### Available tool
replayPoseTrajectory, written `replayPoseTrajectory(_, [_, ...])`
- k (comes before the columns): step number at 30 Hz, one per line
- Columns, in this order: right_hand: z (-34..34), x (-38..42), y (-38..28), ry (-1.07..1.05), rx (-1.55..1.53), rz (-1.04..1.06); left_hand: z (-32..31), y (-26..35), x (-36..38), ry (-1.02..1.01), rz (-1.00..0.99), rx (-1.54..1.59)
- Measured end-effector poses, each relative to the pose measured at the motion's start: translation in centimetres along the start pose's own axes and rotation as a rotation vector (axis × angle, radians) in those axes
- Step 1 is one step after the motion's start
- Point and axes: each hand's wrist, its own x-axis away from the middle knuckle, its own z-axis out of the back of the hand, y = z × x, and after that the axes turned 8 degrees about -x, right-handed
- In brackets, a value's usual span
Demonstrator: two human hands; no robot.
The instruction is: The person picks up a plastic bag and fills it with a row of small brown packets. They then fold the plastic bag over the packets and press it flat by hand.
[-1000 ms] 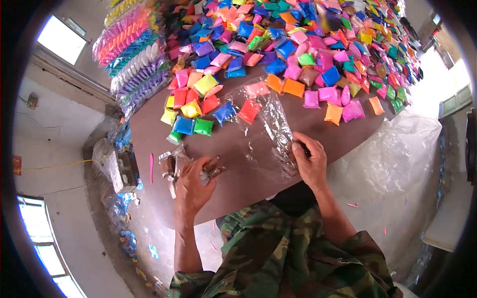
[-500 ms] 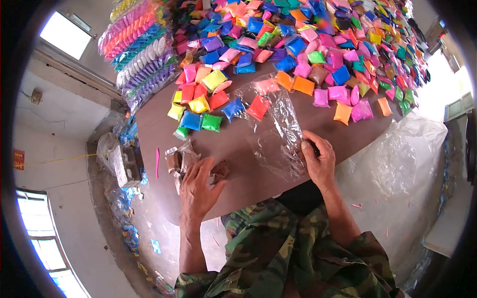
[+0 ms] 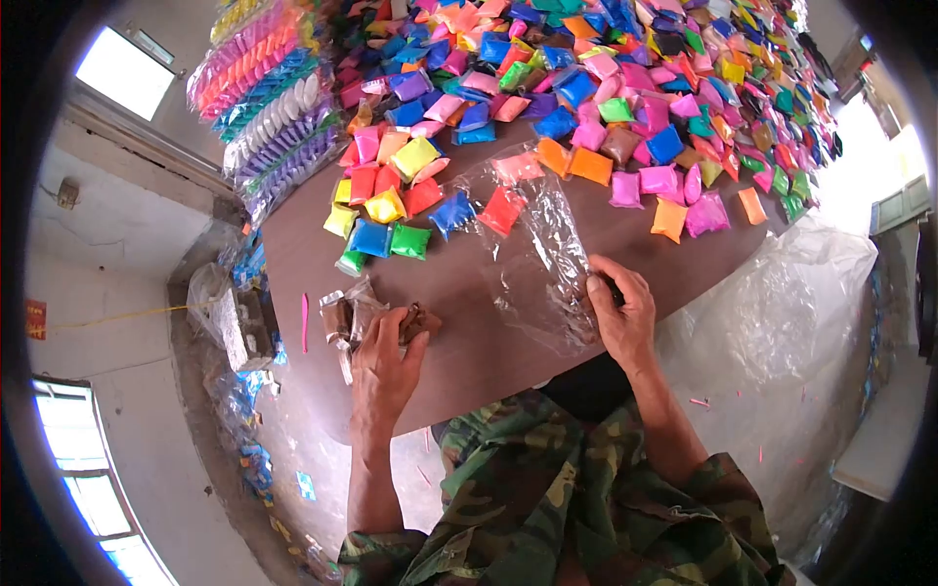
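**On the table: two hands, one bag, brown packets**

Near the table's (image 3: 469, 361) front edge, the left hand (image 3: 381, 366) lies over a small clutch of brown packets (image 3: 347, 317); its fingers curl round one brown packet (image 3: 415, 320), a grip closed on it. How many brown packets sit in the clutch cannot be counted, since clear wrap and the hand hide their edges. Just left of them lies one thin pink stick (image 3: 304, 322).

Well apart to the right, the right hand (image 3: 620, 317) pinches the near edge of one clear bag (image 3: 542, 254), thumb and fingers clenched on the film. That bag lies flat on the table, stretching away from the hand; one red packet (image 3: 502, 210) and one pink packet (image 3: 516, 168) show at its far end, whether under or inside it cannot be told.

Beyond the bag, a heap of coloured packets (image 3: 625, 88) covers the far half of the table, far too many to count. At the far left, one stack of packed rows (image 3: 269, 107) stands in bands of colour. Both sleeves (image 3: 547, 508) are camouflage.
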Motion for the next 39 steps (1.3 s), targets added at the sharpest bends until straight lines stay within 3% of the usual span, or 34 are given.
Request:
replayPoseTrajectory(5, [-0.2, 0.0, -0.1, 0.006, 0.007, -0.005, -0.1, 0.8, 0.2, -0.073, 0.005, 0.004])
replayPoseTrajectory(11, [-0.3, 0.0, 0.3, 0.013, -0.022, -0.002, 0.0, 1.9, 0.2, 0.041, -0.033, 0.036])
replayPoseTrajectory(14, [-0.3, 0.1, 0.3, 0.012, -0.013, -0.017, -0.6, 1.8, 0.8, -0.028, -0.006, 0.039])
replayPoseTrajectory(19, [-0.2, 0.0, -0.1, 0.012, 0.017, 0.017, 0.5, 5.1, -2.5, 0.027, -0.074, 0.135])
replayPoseTrajectory(28, [0.0, 0.0, -0.1, 0.017, -0.024, 0.015, -5.9, 9.8, -9.0, -0.084, -0.243, 0.245])
replayPoseTrajectory(34, [0.2, 0.0, 0.0, -0.001, -0.028, 0.036, -7.4, 11.5, -9.9, -0.159, -0.202, 0.28])
replayPoseTrajectory(39, [0.4, -0.1, 0.1, -0.048, -0.021, 0.036, -9.3, 11.1, -10.1, -0.054, -0.341, 0.379])
